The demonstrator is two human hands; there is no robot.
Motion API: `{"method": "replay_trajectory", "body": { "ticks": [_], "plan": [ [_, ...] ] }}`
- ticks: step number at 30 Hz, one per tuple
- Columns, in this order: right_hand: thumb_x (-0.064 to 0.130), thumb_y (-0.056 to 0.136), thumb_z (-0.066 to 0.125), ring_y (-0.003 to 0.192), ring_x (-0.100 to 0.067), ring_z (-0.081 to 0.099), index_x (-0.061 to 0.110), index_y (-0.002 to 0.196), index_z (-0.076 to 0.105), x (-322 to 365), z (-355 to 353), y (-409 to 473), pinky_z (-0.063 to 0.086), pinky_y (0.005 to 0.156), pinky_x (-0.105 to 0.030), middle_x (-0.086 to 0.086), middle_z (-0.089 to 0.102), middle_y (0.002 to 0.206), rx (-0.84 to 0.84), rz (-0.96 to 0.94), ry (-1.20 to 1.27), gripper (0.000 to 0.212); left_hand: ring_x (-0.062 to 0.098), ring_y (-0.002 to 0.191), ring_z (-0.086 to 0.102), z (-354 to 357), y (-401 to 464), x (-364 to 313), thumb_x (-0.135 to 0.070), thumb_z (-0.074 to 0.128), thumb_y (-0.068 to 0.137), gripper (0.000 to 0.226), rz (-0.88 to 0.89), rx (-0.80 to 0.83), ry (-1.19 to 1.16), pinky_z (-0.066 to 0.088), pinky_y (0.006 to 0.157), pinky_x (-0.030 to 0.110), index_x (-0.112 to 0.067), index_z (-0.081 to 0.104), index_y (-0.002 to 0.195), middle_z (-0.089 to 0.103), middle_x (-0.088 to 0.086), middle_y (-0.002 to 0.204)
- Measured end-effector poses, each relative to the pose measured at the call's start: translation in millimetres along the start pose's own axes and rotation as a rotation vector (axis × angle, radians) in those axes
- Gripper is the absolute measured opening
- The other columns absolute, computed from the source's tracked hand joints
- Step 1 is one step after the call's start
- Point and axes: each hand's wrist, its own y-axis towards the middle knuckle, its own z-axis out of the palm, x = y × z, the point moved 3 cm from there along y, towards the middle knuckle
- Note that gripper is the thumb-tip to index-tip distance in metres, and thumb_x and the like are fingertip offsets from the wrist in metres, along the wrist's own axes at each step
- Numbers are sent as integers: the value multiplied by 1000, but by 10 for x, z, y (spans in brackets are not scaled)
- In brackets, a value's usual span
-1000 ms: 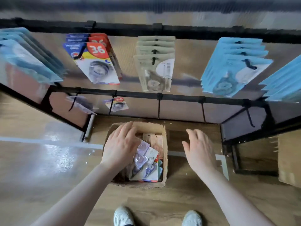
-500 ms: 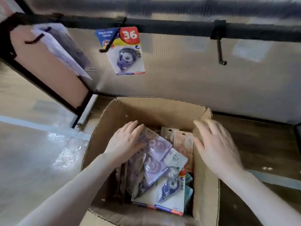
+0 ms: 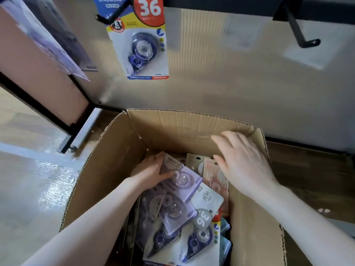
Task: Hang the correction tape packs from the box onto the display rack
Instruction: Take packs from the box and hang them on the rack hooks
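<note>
- Picking is the step: left hand [image 3: 153,170] fingers pinch a purple correction tape pack [image 3: 182,181] inside the box [image 3: 107,169], centre frame.
- Right hand [image 3: 242,162], fingers spread, rests at the box's far corner.
- Next, probably lift it toward the empty hook [image 3: 299,33], upper right.

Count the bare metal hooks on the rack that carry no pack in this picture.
1. The empty hook juts from the black bar at top right. The hook at top centre carries a pack; others may lie outside the frame.

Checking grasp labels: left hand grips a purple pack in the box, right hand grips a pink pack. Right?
Wrong on the right hand: the head view shows it open, fingers straight, over the pink pack, gripping nothing. The left hand does grip a purple pack in the box.
</note>
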Motion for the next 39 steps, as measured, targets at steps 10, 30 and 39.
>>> {"method": "replay_trajectory", "body": {
  "ticks": [10,30,39],
  "plan": [
    [26,88,57,111,-29,51,16,128,49,-100,90,-7,44,88,-40,-6,52,118,130,45,14,42,23,111,51,5,121,-22,-59,75,61,74,-106,-65,-267,45,88,35,-24,49,121,54,2,123],
    [20,95,40,108,-27,56,19,119,49,155,288,-43,37,98,-46,-3,59,117,651,156,32,25,20,78,52,-1145,-1024,-197,-16,57,88,13,64,-551,-154,29,60,27,-15,70,89,50,-5,78],
    [21,92,43,106,-24,56,16,129,46,95,974,-227,48,81,-32,-7,56,125,911,339,168,38,20,85,55,-1106,-1081,-203,-18,51,91,20,123,-564,-95,39,64,29,-15,70,92,59,0,90]
  ]
}}
